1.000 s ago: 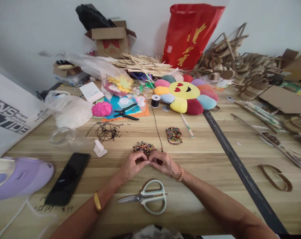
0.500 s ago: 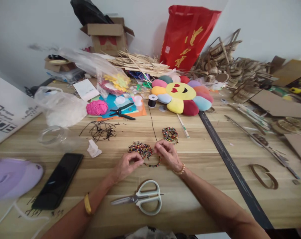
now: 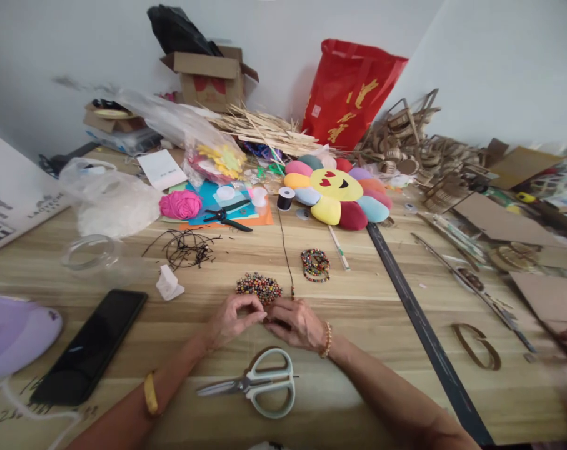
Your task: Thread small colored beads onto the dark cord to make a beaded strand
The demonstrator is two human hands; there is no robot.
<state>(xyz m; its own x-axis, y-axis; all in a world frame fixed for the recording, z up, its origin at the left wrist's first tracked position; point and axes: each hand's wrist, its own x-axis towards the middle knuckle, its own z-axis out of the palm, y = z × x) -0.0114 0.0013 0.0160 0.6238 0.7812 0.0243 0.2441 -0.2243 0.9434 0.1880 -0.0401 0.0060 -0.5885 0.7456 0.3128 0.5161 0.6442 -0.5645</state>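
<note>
Wooden table (image 3: 358,294), near centre: left hand (image 3: 227,317) and right hand (image 3: 296,324) meet, both closed, fingertips pinched together; the pinched item is hidden. Bead pile (image 3: 259,287) lies just beyond the fingertips. Scissors (image 3: 264,382) lie nearer.

Bead pile (image 3: 259,287): multicoloured, speckled.
Beaded bracelets (image 3: 316,265): multicoloured.
Flower cushion (image 3: 334,195): yellow face, red heart eyes, petals in pink, teal, blue, red and orange.
Scissors (image 3: 264,382): pale green handles.
Phone (image 3: 90,345): black.
Bag (image 3: 351,94): red, gold characters.
Worktop (image 3: 381,300): light wood grain.
</note>
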